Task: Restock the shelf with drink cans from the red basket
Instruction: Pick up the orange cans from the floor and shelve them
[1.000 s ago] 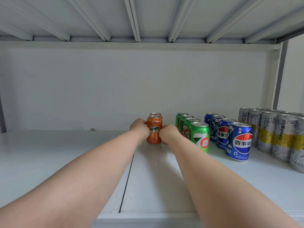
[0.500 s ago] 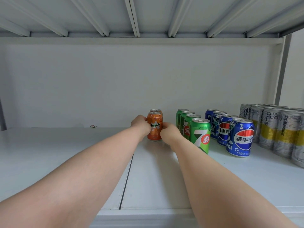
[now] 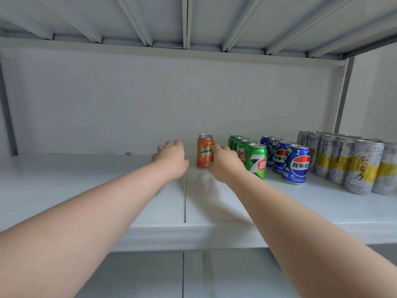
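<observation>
An orange Mirinda can (image 3: 204, 153) stands upright on the white shelf (image 3: 103, 190), with a second orange can right behind it. My left hand (image 3: 171, 160) hovers just left of the can with a gap between, fingers loosely curled and holding nothing. My right hand (image 3: 225, 165) lies against the can's right side, its fingers relaxed and reaching beside the can rather than wrapped round it. The red basket is out of view.
Right of the orange cans stand a row of green 7-Up cans (image 3: 256, 161), a row of blue Pepsi cans (image 3: 297, 166) and several tall silver-and-yellow tea cans (image 3: 361, 168). A small scrap (image 3: 129, 153) lies by the back wall. The upper shelf's ribbed underside (image 3: 187, 18) hangs overhead.
Both hands held the orange can and slid it back against the rear can. My left hand has now let go and drawn left; my right hand has loosened beside it.
</observation>
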